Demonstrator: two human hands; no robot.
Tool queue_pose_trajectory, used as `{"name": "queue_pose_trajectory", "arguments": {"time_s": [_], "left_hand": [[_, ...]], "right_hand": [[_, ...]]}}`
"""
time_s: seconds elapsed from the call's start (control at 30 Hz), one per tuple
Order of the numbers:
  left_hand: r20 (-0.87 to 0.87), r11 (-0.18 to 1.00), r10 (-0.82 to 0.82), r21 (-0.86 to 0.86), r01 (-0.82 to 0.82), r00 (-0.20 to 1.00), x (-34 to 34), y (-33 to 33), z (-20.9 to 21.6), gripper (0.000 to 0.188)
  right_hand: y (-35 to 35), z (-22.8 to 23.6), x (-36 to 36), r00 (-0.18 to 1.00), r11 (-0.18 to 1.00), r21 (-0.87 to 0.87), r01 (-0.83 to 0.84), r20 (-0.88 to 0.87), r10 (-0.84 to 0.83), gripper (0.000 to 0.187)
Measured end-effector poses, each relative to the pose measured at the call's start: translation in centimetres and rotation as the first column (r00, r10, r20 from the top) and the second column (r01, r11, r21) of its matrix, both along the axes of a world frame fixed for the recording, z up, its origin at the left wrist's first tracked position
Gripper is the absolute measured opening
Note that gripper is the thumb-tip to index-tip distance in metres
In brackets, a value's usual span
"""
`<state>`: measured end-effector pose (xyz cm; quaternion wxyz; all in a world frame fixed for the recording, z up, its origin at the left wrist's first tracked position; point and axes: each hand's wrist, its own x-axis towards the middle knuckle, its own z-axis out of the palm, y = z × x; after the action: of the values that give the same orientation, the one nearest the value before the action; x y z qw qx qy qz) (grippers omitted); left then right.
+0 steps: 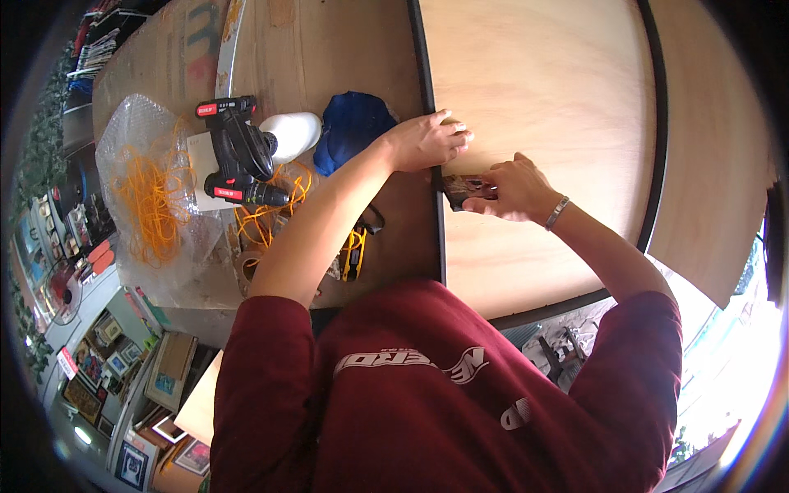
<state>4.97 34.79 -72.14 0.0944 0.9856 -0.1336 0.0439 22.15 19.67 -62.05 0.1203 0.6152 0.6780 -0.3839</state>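
A large pale plywood panel (542,99) lies in front of me inside a black frame (426,82). My left hand (429,141) rests over the frame's left bar, its fingers curled onto the panel; what they hold, if anything, is hidden. My right hand (519,191) is closed around a dark, worn hand tool (467,192), whose exact kind I cannot make out. The tool's front end meets the inner side of the left bar, just nearer to me than my left hand.
Left of the frame lie a black cordless drill (238,152), a white bottle (292,135), a blue cloth (352,130), orange cord (152,201) on bubble wrap (123,148) and a yellow-and-black tool (353,255). Framed pictures (131,462) stand at the lower left.
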Motion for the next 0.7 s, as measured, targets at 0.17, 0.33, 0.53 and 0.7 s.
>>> {"name": "queue_pose_trajectory", "arguments": {"time_s": [0.17,0.33,0.53,0.7], "left_hand": [[-0.032,0.998,0.032,0.049,-0.030,0.999,0.1,-0.3,0.6,0.029],[-0.081,0.993,0.105,0.069,-0.100,0.991,-0.9,-0.4,2.4,0.050],[-0.187,0.396,0.654,-0.740,-0.543,0.733,-6.7,-2.4,1.9,0.083],[-0.318,-0.276,0.688,-0.946,-0.171,0.652,-1.2,-1.6,-0.6,0.063]], "right_hand": [[1.2,1.7,-0.4,0.995,0.991,-0.131,0.013,0.104,0.001,0.076],[1.2,1.1,1.4,0.997,0.989,-0.139,0.046,-0.057,-0.054,0.080],[2.9,1.1,7.0,0.962,0.959,-0.085,0.271,0.040,-0.269,0.069],[8.8,1.1,8.2,0.958,0.958,-0.030,0.287,-0.001,-0.287,0.073]]}}
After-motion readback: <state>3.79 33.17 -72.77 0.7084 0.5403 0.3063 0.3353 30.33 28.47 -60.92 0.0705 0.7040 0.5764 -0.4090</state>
